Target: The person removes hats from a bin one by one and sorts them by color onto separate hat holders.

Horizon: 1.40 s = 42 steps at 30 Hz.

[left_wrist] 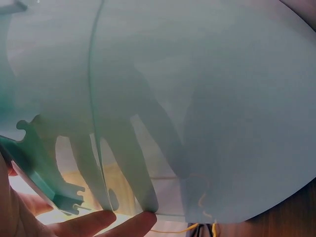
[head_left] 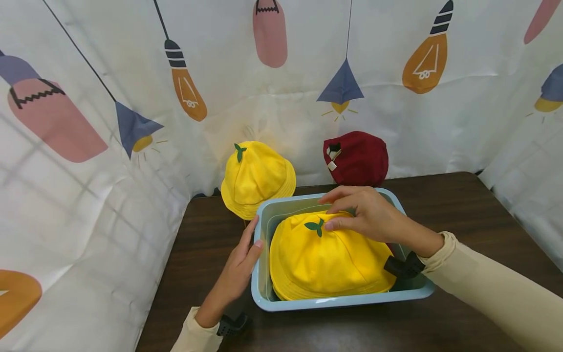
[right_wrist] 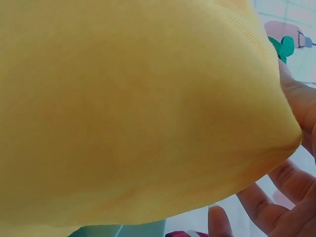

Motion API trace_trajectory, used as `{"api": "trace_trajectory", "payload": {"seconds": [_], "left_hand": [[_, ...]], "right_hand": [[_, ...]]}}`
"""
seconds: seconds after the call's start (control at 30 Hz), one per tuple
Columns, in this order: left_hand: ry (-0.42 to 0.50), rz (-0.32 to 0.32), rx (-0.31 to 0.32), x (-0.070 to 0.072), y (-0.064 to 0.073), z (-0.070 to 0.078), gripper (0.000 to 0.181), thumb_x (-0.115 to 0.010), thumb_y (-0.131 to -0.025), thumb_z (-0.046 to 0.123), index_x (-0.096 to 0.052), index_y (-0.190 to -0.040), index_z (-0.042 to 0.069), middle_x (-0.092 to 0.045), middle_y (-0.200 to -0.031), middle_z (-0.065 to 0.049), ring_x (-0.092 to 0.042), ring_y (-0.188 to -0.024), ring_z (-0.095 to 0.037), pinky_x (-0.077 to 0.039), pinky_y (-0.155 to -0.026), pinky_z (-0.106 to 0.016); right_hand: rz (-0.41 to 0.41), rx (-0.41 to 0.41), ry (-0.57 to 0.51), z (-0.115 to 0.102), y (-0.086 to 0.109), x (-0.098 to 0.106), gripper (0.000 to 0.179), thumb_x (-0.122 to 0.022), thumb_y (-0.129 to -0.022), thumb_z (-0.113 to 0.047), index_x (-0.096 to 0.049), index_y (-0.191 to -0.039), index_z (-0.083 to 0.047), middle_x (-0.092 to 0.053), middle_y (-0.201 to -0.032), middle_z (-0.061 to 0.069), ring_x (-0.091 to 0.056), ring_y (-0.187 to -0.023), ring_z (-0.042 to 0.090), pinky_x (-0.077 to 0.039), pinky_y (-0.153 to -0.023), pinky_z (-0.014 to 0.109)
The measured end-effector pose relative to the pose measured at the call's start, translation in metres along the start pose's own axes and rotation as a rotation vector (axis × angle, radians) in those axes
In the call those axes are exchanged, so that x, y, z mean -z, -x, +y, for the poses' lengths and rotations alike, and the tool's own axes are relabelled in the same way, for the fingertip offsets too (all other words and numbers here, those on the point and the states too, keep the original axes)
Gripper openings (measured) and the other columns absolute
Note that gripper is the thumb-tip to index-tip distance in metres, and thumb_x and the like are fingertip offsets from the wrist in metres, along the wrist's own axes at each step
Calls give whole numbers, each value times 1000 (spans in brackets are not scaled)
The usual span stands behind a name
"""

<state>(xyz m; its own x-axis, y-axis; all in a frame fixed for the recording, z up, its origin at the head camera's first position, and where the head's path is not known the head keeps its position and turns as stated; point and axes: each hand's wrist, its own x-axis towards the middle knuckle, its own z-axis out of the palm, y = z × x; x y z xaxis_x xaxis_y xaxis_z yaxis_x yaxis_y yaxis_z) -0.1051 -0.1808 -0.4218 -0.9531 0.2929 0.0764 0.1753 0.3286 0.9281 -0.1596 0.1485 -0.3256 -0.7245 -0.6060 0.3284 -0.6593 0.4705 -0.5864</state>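
A yellow bucket hat point(head_left: 325, 259) with a green sprout on its crown lies inside a light-blue plastic tub point(head_left: 338, 303). My right hand point(head_left: 365, 212) pinches the top of the hat's crown beside the sprout, thumb nearer me. In the right wrist view, the yellow cloth point(right_wrist: 148, 123) rises to a point between the thumb and fingers point(right_wrist: 256, 202). My left hand point(head_left: 239, 266) rests against the tub's left side with fingers extended, the thumb at the rim. The left wrist view shows the pale tub wall point(left_wrist: 237, 123) up close, fingertips point(left_wrist: 143, 222) touching it.
A second yellow sprout hat point(head_left: 259, 173) sits behind the tub at left. A dark red cap point(head_left: 362, 159) stands behind it, against the printed white curtain point(head_left: 290, 107). Everything is on a dark wooden table point(head_left: 453, 210). Something red shows beside the hat in the tub.
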Motion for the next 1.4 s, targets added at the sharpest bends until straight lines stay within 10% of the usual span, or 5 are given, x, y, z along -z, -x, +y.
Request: {"api": "trace_trajectory", "payload": {"seconds": [1.4], "left_hand": [[4,-8,-11,-1,-2,-3,58,-36,-112,33,-11,-165,31,-15,-172,2,-25,-154,-26,-23,-123,-60]], "right_hand": [[57,-42,-32,-9,-18,23,12,-83,-85,-22,-82,-97,-19,-71,-123,-2,-64,-119,19,-60,-94,35]]}}
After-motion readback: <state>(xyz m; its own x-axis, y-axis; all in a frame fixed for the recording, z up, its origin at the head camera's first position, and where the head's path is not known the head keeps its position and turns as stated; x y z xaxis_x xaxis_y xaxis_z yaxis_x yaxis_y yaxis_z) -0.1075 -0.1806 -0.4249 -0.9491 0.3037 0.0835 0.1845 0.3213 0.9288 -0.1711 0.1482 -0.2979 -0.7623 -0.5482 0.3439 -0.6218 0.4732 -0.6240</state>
